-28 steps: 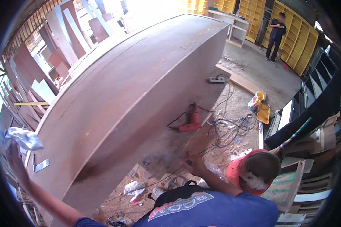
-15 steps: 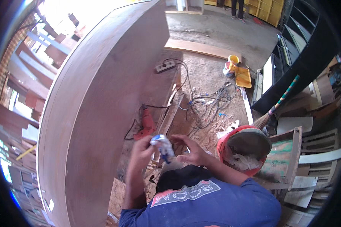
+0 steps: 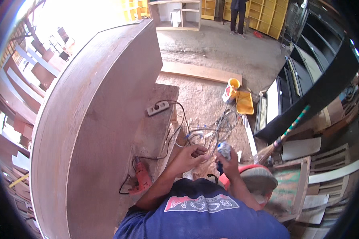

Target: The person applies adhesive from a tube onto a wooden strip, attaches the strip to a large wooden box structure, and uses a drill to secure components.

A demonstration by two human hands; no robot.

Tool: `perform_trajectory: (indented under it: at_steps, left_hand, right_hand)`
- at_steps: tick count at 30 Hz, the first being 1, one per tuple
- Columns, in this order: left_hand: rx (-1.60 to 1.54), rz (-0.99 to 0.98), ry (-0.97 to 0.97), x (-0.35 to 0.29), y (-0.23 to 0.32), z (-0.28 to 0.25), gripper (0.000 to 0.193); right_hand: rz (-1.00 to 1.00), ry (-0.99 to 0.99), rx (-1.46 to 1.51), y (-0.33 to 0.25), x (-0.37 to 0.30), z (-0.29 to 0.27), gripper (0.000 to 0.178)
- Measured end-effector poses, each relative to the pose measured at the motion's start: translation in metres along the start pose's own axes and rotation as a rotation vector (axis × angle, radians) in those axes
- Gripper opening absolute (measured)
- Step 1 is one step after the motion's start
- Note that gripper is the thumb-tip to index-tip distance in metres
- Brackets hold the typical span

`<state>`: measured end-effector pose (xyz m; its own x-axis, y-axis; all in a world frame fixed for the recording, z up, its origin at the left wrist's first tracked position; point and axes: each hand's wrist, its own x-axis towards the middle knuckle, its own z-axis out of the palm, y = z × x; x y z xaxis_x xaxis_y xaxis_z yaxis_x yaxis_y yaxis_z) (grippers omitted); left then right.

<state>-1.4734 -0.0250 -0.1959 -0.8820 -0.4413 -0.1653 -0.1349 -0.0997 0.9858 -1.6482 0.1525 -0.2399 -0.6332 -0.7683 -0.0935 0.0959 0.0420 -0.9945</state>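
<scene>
My right hand [image 3: 231,162] is closed round a small crumpled silver, white and blue packet [image 3: 223,149], which may be a tube or a pouch. Its top sticks up past my fingers, and a dark blue part shows below them. To its left, my left hand [image 3: 190,157] is in the air, fingers loosely bent and apart from the thumb; I make out nothing in it. Beyond my left forearm a red power drill [image 3: 142,177] lies beside the large brown wooden cabinet [image 3: 107,103]. A red bucket [image 3: 224,182] with a grey, round top stands by my right forearm.
A white power strip [image 3: 158,108] and tangled cables [image 3: 217,129] lie ahead. Beyond them are a yellow-rimmed paint bucket [image 3: 232,89], a yellow tray [image 3: 244,102] and a long board [image 3: 201,72]. A broom [image 3: 285,133] and black shelving [image 3: 307,83] stand right. Another person [image 3: 238,18] stands far off.
The crumpled packet has passed from my left hand to my right and moved rightward. My left hand has come toward the middle. The view has tilted up, showing more of the far floor.
</scene>
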Motion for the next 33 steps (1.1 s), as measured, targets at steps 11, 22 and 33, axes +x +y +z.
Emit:
perform_trajectory:
  at_steps: [11,22,33]
  left_hand:
    - [0.121,0.194,0.493,0.144,0.042,-0.126,0.027]
    - [0.407,0.148,0.963,0.350,0.085,-0.152,0.021]
    - [0.166,0.257,1.064,0.485,0.133,-0.176,0.034]
  right_hand:
    - [-0.025,0.208,0.075,-0.056,0.186,-0.042,0.019]
    - [-0.137,-0.138,0.121,-0.097,0.452,-0.111,0.032]
    - [0.085,-0.318,0.448,-0.097,0.618,-0.139,0.035]
